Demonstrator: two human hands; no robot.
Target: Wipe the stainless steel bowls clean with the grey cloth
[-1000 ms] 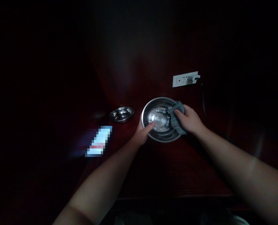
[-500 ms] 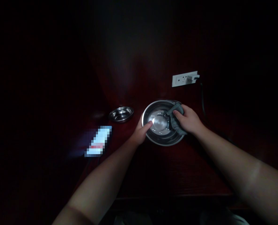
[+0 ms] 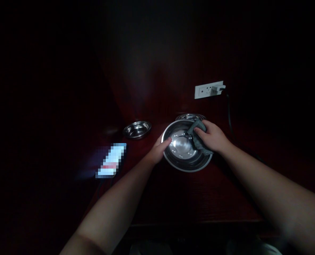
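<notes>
A shiny steel bowl is held above the dark red table, its open side tilted toward me. My left hand grips its left rim, thumb inside and the other fingers hidden behind the wall. On the right side, my right hand is closed on a grey-green cloth, which is folded over the bowl's right rim and lies against the inside wall. Right behind the bowl, partly covered by it, another steel dish shows its rim.
A shallow steel dish stands to the left of the bowl. Nearer me lies a lit phone, its screen blurred. A white wall socket with a plug and dark cable is at the back. The table ends at a front edge.
The bowl has come slightly toward me, with both hands still on it. The rim of the dish behind it now shows more clearly. The cloth has shifted slightly along the right rim.
</notes>
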